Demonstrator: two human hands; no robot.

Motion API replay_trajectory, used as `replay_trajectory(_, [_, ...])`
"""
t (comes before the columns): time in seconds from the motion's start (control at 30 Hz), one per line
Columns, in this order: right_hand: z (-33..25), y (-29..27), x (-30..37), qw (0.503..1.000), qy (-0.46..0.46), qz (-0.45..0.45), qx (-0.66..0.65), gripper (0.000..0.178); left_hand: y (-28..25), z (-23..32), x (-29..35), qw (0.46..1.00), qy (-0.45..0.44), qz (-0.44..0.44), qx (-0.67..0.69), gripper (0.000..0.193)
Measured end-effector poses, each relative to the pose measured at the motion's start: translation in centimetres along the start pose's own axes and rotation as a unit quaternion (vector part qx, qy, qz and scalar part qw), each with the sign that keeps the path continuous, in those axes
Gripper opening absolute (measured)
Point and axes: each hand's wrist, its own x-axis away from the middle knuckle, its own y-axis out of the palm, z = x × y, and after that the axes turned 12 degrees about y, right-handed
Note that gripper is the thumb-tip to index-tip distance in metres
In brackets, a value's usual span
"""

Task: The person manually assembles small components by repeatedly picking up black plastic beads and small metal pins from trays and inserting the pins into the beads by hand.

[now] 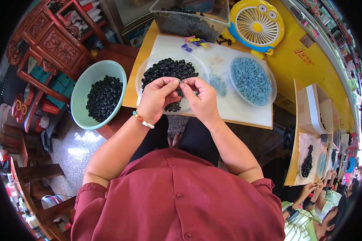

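Observation:
My left hand (159, 98), with a beaded bracelet (143, 120) at the wrist, and my right hand (203, 98) meet fingertip to fingertip over a clear round tray (204, 74). Both are closed in a pinch on something tiny and pale, too small to make out. Below them, many small black ring-like pieces (169, 69) fill the tray, partly hidden by my hands. To the right, a clear dish (273, 94) holds a heap of small translucent blue pieces (251, 80). A loose scatter of blue pieces (218, 83) lies between tray and dish on a white board (237, 110).
On the left stands a pale green basin (78, 94) of black pieces. A clear bin (189, 25) and a yellow-blue fan (256, 26) stand at the back, near small wrappers (197, 42). A carved wooden chair (56, 42) is far left. Other people work at a table lower right.

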Motion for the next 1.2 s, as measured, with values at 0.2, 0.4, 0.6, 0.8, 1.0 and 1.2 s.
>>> replay_trajectory(0.2, [0.5,0.0,0.0,0.991,-0.105,0.053,0.055,0.007,-0.3,-0.3,-0.3,0.997,-0.037,-0.009,0.065,0.012])
replay_trajectory(0.4, [0.3,-0.5,-0.1,0.988,0.049,-0.027,-0.145,0.008,-0.5,0.0,0.1,0.997,-0.051,0.019,0.062,0.012])
replay_trajectory(0.6, [0.4,-0.7,-0.2,0.969,0.103,-0.064,-0.214,0.01,-0.2,-0.2,0.4,0.998,-0.044,0.013,0.049,0.013])
replay_trajectory(0.8, [0.3,-0.7,-0.1,0.971,0.109,-0.057,-0.205,0.013,-0.4,-0.4,0.2,0.999,-0.025,0.016,-0.016,0.016])
replay_trajectory(1.0, [0.4,-0.6,0.1,0.985,0.101,-0.019,-0.139,0.011,0.1,-0.6,0.6,0.999,0.001,-0.007,-0.039,0.024])
replay_trajectory(1.2, [0.7,-0.7,0.1,0.988,0.084,-0.025,-0.126,0.009,0.5,-0.7,0.5,0.993,0.043,-0.005,-0.106,0.019])
